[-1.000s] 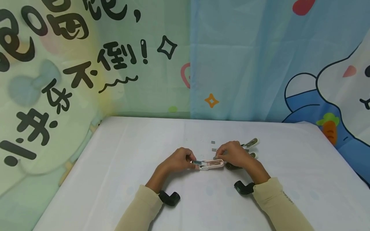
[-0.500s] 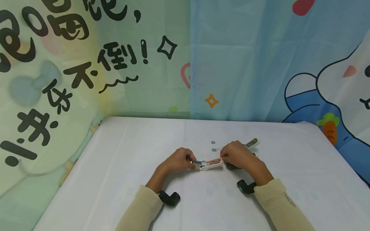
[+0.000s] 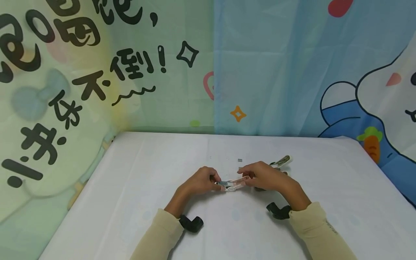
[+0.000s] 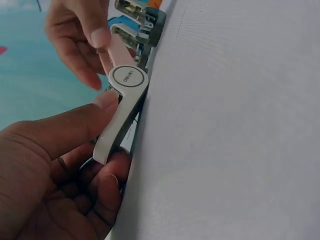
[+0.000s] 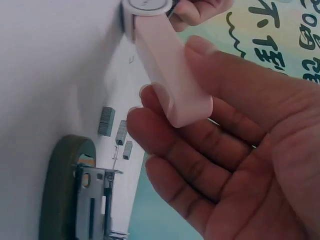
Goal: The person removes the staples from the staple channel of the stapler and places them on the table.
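Note:
A pink and white stapler lies spread open low over the table. My left hand pinches its white base near the end, thumb on one side and fingers on the other. With thumb and fingers my right hand holds the pink arm, which tilts up from the round white hinge. The right fingers partly cover that arm in the head view. Just behind the right hand a second, dark green stapler stands open, partly hidden by that hand in the head view.
Several short strips of staples lie on the white table near the green stapler. One grey strip shows beyond the hands. A printed curtain hangs behind the table's back edge.
My right hand has shifted from beside the far end of the pink arm to holding it, and that arm tilts a little higher. My left hand stays in place.

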Available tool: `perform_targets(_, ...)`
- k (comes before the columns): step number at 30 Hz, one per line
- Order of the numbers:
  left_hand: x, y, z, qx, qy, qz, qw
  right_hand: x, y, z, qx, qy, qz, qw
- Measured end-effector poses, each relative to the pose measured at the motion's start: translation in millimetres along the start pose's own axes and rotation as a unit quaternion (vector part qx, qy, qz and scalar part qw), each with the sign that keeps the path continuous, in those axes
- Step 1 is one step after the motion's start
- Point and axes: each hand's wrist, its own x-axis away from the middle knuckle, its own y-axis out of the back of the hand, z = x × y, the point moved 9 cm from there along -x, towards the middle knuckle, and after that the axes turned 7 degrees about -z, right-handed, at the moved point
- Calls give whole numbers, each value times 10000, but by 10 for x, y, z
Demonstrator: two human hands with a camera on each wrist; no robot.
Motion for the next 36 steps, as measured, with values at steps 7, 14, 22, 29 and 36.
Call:
perform_targets(7, 2, -46, -67, -71, 29, 76, 9999, 16, -7, 50, 59, -47, 236, 9997)
perform_targets(14, 28, -313, -286, -698, -183, 542, 9959, 168, 31, 77, 78, -703, 798, 9943)
perform_targets(22, 72, -517, -487, -1028, -552, 776, 9901, 298, 70, 35, -8, -969, 908, 9911)
perform_targets(29, 28, -575, -578, -866, -771, 559, 9917, 483, 185, -39, -201, -747, 672, 9947)
perform_targets(36, -48, -736, -788, -1043, -1101, 602, 9866, 720, 284, -192, -349, -751, 577, 9949)
